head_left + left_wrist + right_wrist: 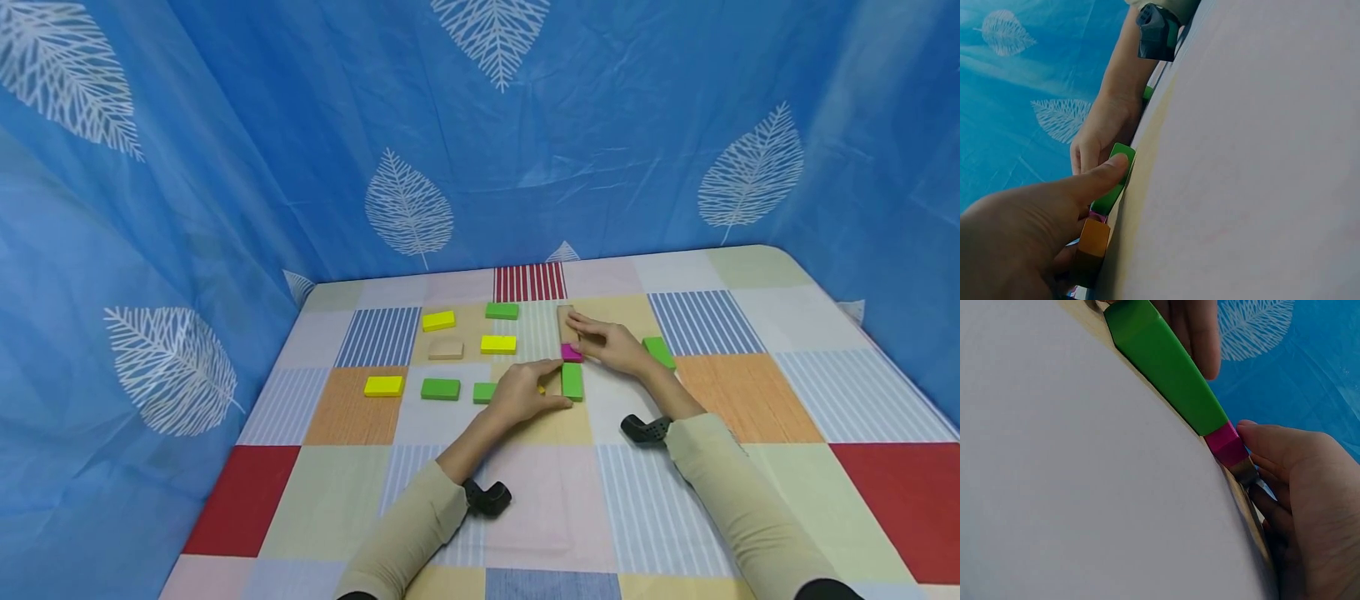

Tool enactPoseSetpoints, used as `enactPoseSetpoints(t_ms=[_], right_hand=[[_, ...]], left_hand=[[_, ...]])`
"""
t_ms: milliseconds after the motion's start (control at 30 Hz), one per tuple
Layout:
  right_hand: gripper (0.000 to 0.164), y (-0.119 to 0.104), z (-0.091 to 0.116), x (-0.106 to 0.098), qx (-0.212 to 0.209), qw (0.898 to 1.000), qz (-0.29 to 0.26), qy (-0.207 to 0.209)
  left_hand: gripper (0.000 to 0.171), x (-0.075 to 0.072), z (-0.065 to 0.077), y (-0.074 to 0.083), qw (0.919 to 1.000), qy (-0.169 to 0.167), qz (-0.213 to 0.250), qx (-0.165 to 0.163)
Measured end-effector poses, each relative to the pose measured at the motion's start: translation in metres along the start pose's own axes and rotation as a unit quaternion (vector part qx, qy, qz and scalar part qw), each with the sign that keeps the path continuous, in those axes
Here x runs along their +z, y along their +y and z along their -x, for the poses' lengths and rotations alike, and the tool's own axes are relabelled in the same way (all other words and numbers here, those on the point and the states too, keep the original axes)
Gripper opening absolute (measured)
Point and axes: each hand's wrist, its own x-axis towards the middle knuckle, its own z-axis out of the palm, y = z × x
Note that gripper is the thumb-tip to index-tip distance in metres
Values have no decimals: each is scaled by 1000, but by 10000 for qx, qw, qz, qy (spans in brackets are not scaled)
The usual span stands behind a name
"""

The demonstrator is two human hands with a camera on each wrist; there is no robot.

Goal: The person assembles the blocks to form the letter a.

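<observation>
My left hand (525, 392) spans a green block (572, 382), thumb at its near end and a fingertip by its far end. The left wrist view shows that thumb pressed on the green end. Under the same hand, a yellow-orange block (1094, 240) is partly hidden. A short magenta block (572, 353) lies end to end with the green one, and a plain wooden block (566, 325) continues the row. My right hand (615, 346) touches the magenta block with its thumb, its fingers reaching the wooden one. I cannot tell whether it pinches either.
Left of the row lie yellow blocks (383, 386), green blocks (440, 389) and another wooden block (446, 350). Beyond my right wrist sits one more green block (659, 352). A patchwork cloth (540, 500) covers the table, with blue leaf-print curtains (585, 167) behind and at the sides.
</observation>
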Motion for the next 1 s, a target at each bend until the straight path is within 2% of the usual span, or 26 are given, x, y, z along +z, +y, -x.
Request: enactPoseSetpoints(t_ms=[233, 567, 767, 1000], right_hand=[[50, 0, -1, -1, 15, 10000, -11, 23], [50, 0, -2, 2, -40, 9996, -279, 61], [50, 0, -4, 1, -1, 9999, -50, 108], [58, 6, -8, -3, 51, 9999, 163, -7]], left_hand=[[71, 0, -3, 2, 9999, -37, -33, -142], [72, 4, -3, 6, 9983, 240, -450, -277], [72, 6, -3, 7, 9976, 242, -471, -435], [74, 8, -4, 7, 9962, 284, -662, -491]])
